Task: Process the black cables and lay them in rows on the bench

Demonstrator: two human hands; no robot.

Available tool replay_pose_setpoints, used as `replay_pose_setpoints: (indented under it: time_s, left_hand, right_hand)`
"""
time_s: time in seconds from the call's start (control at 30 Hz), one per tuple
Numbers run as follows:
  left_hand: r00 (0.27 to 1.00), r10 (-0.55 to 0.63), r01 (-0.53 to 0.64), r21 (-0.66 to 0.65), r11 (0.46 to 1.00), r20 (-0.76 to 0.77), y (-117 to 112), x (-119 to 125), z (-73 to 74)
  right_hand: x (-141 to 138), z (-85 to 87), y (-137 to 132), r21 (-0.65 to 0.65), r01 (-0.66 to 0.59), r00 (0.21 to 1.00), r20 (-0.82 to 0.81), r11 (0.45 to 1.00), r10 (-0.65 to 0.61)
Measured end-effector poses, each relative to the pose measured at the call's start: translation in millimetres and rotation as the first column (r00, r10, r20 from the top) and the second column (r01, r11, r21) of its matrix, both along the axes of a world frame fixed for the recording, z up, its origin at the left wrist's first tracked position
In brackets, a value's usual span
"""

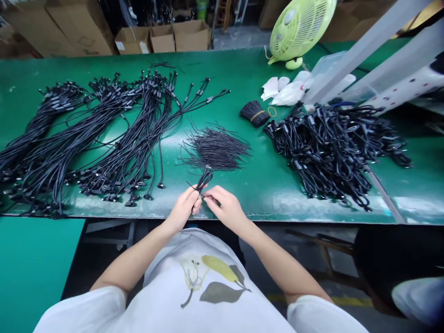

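A folded black cable point(205, 178) stands up from the fist of my left hand point(186, 204), close to the table's front edge. My right hand point(225, 208) is beside it, thumb and forefinger pinched at the cable's side, seemingly on a thin black tie whose end is too small to make out clearly. Just beyond both hands lies a loose pile of short black twist ties point(220, 147). Long unfolded black cables point(138, 120) spread over the table on the left. To the right, a heap of folded, tied cables point(322, 148) covers the green surface.
A banded bundle of black ties point(255, 114) lies near a yellow rubber band point(272, 111). Behind are crumpled white bags point(289, 92) and a green fan point(300, 30). Grey metal posts point(364, 51) rise at right. Cardboard boxes point(190, 36) stand beyond the table point(236, 64).
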State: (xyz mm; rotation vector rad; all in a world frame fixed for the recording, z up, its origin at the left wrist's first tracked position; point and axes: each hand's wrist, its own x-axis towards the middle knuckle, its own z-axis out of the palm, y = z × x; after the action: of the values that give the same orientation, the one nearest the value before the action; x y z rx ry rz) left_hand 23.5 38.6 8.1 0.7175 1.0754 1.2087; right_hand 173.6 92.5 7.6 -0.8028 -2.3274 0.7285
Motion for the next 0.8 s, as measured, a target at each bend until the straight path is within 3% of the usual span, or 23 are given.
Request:
replay_pose_setpoints:
  time_s: [0.07, 0.17, 0.23, 0.33, 0.53, 0.6, 0.67, 0.73, 0.8]
  left_hand:
    - [0.984, -0.001, 0.006, 0.025, 1.0, -0.18, 3.2, -0.4, -5.4]
    - [0.885, -0.042, 0.084, 0.069, 0.994, -0.463, 4.0, -3.4, -9.9]
    - [0.829, -0.134, 0.191, 0.051, 0.98, -0.543, 1.8, -6.7, -9.7]
    - [0.823, -0.292, 0.323, -0.022, 0.946, -0.487, -3.6, -11.2, -6.9]
    - [0.903, -0.353, 0.326, -0.145, 0.934, -0.245, -7.0, -6.7, -1.5]
    - [0.888, -0.357, 0.318, -0.173, 0.932, -0.29, -6.7, -2.1, -2.4]
    - [0.847, -0.349, 0.296, -0.189, 0.936, -0.402, -5.9, 2.2, -5.9]
    - [0.812, -0.282, 0.236, -0.155, 0.959, -0.51, -1.3, 5.5, -10.8]
    - [0.834, -0.176, 0.159, -0.078, 0.984, -0.523, 9.2, 8.6, -13.3]
  right_hand:
    - [0.4, 3.1, -6.8, 0.285, 0.023, 0.994, 0.096, 0.958, -0.052]
    - [3.5, 10.5, 0.8, 0.629, -0.169, 0.974, 0.225, 0.758, 0.031]
    - [5.7, 16.6, 8.5, 0.675, -0.287, 0.95, 0.293, 0.68, 0.11]
    - [8.6, 25.8, 14.9, 0.637, -0.383, 0.914, 0.364, 0.669, 0.177]
    - [10.7, 34.9, 16.8, 0.637, -0.553, 0.824, 0.514, 0.537, 0.24]
    - [9.8, 33.6, 15.1, 0.615, -0.593, 0.792, 0.563, 0.521, 0.237]
    - [7.1, 32.6, 11.4, 0.541, -0.637, 0.742, 0.623, 0.549, 0.247]
    - [1.6, 32.9, 9.5, 0.451, -0.638, 0.702, 0.675, 0.624, 0.229]
    - [-5.2, 34.0, 13.7, 0.405, -0.583, 0.69, 0.705, 0.704, 0.166]
